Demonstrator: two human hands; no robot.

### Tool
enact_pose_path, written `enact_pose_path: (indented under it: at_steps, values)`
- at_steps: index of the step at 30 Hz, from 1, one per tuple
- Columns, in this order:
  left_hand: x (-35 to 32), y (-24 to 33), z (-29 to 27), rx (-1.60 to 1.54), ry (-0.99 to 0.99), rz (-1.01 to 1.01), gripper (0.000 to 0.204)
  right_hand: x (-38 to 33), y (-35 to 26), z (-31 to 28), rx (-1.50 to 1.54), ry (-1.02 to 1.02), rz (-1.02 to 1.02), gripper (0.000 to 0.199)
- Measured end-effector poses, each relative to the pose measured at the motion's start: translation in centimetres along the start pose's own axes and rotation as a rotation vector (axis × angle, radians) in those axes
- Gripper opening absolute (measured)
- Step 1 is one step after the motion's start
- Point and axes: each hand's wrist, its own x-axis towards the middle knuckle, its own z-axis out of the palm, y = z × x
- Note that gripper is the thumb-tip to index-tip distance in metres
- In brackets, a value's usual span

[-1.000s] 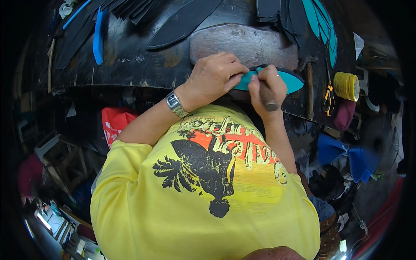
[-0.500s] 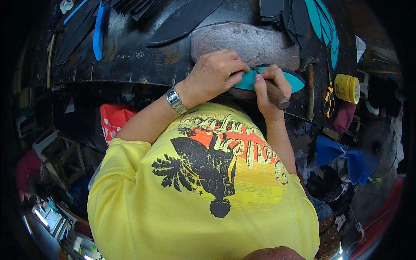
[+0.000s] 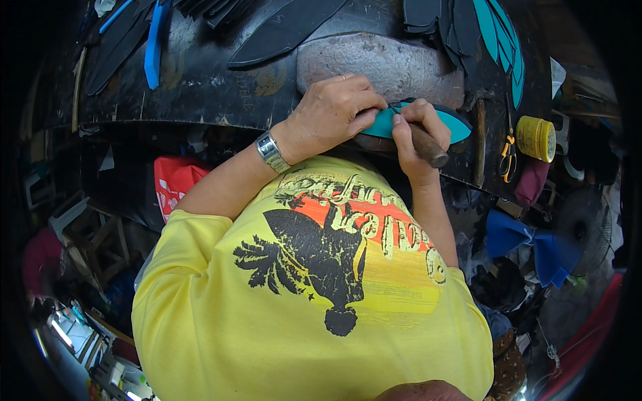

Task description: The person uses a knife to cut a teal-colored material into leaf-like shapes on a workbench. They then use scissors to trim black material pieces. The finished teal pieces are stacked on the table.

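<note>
A teal leaf-shaped piece [image 3: 457, 127] with a dark rim lies at the table's near edge, just in front of a worn grey-brown slab. My left hand [image 3: 334, 110], a metal watch on its wrist, is closed with thumb and forefinger pinched at the piece's left part. My right hand [image 3: 422, 130] is wrapped round the brown wooden handle [image 3: 430, 150] of a tool, whose butt points down toward me. The tool's working end reaches the teal piece between my two hands; its exact shape is mostly hidden by my fingers.
The grey-brown slab [image 3: 381, 60] sits on the dark table. Black leaf-shaped pieces [image 3: 287, 30], teal pieces [image 3: 498, 40] and a blue strip [image 3: 154, 50] lie farther back. Right of my hands are a wooden stick [image 3: 479, 144], orange-handled scissors [image 3: 508, 157] and a yellow tub [image 3: 535, 138].
Both hands hold nearly the same position on the piece and the tool. The whole view has shifted very slightly.
</note>
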Motion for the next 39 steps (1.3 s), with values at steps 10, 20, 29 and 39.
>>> enact_pose_path:
  at_steps: [10,20,29,39]
  values:
    - [-0.8,1.3,-0.5,0.031,-0.015,-0.121,0.015,0.1,0.0,0.4,-0.099,-0.003,-0.112,0.016]
    - [-0.8,1.1,-0.5,0.004,0.03,-0.075,0.013,-0.3,0.3,0.2,0.149,0.05,0.014,0.013]
    - [-0.9,1.1,-0.3,0.018,0.041,-0.076,0.013,0.1,-0.1,0.0,0.048,-0.04,-0.018,0.014]
    - [-1.4,2.3,-1.1,0.049,-0.022,-0.262,0.012,0.1,-0.1,0.2,-0.004,-0.049,-0.068,0.014]
